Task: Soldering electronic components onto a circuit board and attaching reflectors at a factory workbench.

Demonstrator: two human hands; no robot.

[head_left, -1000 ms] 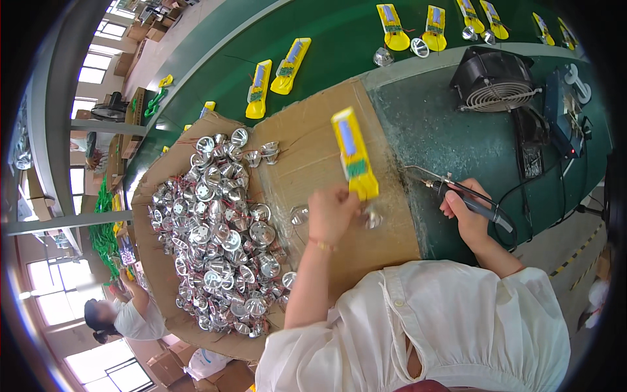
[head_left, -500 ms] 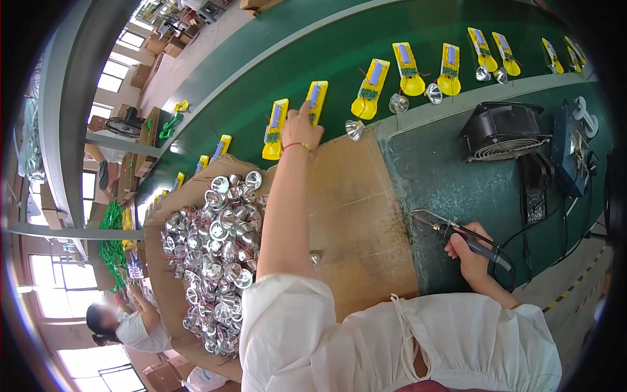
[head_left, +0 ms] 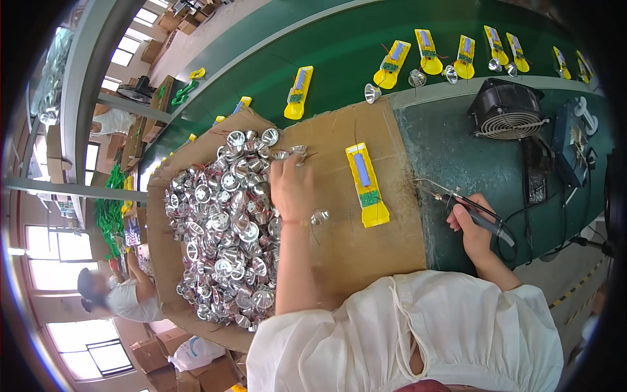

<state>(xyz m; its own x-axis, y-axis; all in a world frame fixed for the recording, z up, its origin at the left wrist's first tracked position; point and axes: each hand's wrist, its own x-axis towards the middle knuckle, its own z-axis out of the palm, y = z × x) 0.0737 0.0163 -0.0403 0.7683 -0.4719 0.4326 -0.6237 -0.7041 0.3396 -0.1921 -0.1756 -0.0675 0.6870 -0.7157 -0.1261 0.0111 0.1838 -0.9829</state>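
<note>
My left hand point(head_left: 290, 186) reaches over the cardboard sheet point(head_left: 339, 255) to the edge of a heap of silver reflector cups point(head_left: 222, 222). Its fingertips are down among the cups, and I cannot see whether they grip one. A single reflector cup point(head_left: 320, 217) lies by my left wrist. A yellow torch body point(head_left: 367, 185) with a blue cell and a green circuit board lies open-side up on the cardboard, between my hands. My right hand point(head_left: 471, 230) rests on the green bench, closed around a soldering iron point(head_left: 457, 202) whose tip points left toward the torch body.
A green conveyor belt point(head_left: 339, 52) runs along the far side with several yellow torch bodies point(head_left: 299, 93) and loose reflectors point(head_left: 372, 93). A black fan point(head_left: 506, 110) and a cabled black box point(head_left: 575, 147) stand at right. Another person point(head_left: 111, 294) works at lower left among cardboard boxes.
My left hand has come back from the green belt to the reflector heap. A yellow torch body now lies on the cardboard. My right hand has kept the soldering iron in place.
</note>
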